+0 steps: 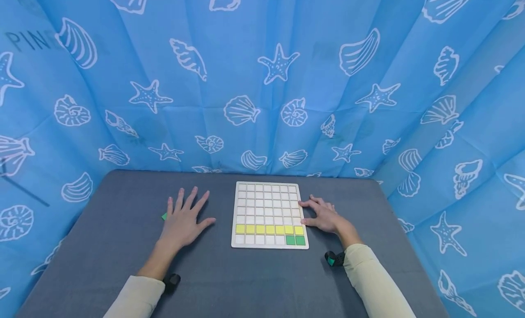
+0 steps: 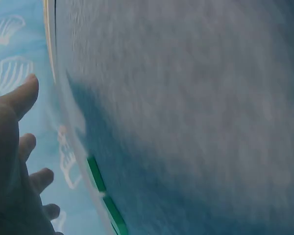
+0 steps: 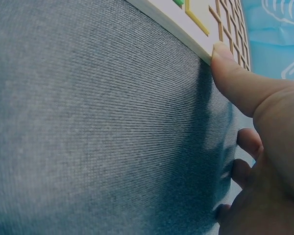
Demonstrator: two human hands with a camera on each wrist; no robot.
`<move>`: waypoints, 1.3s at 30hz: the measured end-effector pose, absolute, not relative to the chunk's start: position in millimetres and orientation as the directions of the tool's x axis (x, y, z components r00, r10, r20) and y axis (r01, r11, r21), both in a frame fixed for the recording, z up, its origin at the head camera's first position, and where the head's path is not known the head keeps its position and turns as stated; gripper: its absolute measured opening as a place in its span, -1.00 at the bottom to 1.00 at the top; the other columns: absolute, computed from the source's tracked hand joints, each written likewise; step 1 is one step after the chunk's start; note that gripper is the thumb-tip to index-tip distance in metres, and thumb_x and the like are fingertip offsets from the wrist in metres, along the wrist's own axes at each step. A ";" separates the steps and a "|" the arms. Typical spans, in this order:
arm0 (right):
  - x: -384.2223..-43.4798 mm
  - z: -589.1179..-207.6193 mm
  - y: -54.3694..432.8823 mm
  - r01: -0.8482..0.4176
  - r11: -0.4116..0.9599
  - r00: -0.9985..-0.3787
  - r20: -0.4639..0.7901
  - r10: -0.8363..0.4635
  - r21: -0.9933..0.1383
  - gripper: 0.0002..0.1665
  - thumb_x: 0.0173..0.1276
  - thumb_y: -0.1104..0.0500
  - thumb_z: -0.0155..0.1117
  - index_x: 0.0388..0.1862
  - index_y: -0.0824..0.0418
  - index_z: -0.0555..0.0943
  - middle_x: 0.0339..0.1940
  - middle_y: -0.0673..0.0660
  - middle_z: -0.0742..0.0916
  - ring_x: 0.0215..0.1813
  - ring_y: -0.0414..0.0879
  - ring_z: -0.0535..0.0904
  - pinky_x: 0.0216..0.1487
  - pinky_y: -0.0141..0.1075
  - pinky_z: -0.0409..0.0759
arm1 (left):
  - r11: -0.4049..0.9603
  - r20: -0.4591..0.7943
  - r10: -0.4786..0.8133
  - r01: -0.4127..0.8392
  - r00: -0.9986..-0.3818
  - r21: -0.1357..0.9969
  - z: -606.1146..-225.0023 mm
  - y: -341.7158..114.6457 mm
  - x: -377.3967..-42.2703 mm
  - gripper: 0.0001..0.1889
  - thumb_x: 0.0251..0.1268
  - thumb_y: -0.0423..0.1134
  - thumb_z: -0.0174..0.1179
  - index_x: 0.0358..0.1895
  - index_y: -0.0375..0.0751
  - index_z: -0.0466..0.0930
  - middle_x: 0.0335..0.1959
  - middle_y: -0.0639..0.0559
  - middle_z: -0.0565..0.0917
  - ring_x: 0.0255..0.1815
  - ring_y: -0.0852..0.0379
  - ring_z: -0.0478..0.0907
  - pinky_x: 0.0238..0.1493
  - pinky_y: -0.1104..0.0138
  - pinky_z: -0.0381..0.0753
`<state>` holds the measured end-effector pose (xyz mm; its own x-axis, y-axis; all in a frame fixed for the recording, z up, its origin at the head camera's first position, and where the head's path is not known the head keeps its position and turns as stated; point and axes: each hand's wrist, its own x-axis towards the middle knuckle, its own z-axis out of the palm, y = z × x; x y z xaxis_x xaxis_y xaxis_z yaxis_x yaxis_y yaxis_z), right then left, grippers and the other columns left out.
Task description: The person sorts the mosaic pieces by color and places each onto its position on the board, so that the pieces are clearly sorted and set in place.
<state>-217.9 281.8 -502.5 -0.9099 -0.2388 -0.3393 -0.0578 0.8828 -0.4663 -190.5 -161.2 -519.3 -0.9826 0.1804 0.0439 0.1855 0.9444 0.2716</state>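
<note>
A white grid board [image 1: 268,202] lies flat at the far middle of the table. One full row of yellow tiles [image 1: 260,229] crosses it near the front, and two green tiles [image 1: 295,240] fill the front right corner cells. My right hand [image 1: 326,217] is at the board's right edge, with thumb [image 3: 224,54] and index fingertips touching the rim. Left of the board, my left hand [image 1: 182,224] is spread with straight fingers, palm down over the table. Two loose green tiles [image 2: 95,174] lie below it, mostly hidden by the hand in the head view.
The grey table [image 1: 229,281] has its back edge against a blue curtain [image 1: 262,140] with white shell and starfish prints. More curtain hangs along the left and right sides. Black bands [image 1: 171,281] with cameras are on both wrists.
</note>
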 end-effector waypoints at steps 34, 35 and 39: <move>-218.9 -501.9 281.5 -0.033 0.895 -0.913 -0.351 -0.209 -0.445 -0.21 0.41 -0.23 0.32 0.55 -0.09 0.37 0.70 0.30 0.09 0.59 0.50 0.01 0.49 0.50 -0.08 | 0.938 -0.077 -0.005 -0.031 -0.997 0.346 -510.8 -190.3 -210.8 -0.69 0.38 -0.02 0.33 -0.05 -0.18 0.65 -0.11 -0.19 0.64 -0.04 -0.21 0.30 -0.03 -0.08 0.22; -218.6 -501.8 281.5 -0.032 0.894 -0.912 -0.353 -0.209 -0.447 -0.21 0.41 -0.22 0.32 0.55 -0.09 0.37 0.70 0.30 0.09 0.60 0.50 0.01 0.49 0.49 -0.09 | 0.933 -0.087 -0.012 -0.042 -0.996 0.356 -510.3 -189.7 -211.3 -0.68 0.37 -0.03 0.34 -0.01 -0.19 0.65 -0.09 -0.20 0.65 -0.04 -0.21 0.30 -0.02 -0.07 0.22; -217.1 -501.6 281.9 -0.039 0.888 -0.909 -0.352 -0.221 -0.459 -0.21 0.42 -0.21 0.32 0.56 -0.07 0.36 0.70 0.31 0.08 0.60 0.50 0.00 0.50 0.48 -0.13 | 0.920 -0.087 -0.017 -0.050 -0.996 0.388 -510.2 -187.5 -211.2 -0.67 0.35 -0.09 0.37 0.05 -0.20 0.68 -0.03 -0.23 0.66 0.01 -0.24 0.34 0.01 -0.08 0.25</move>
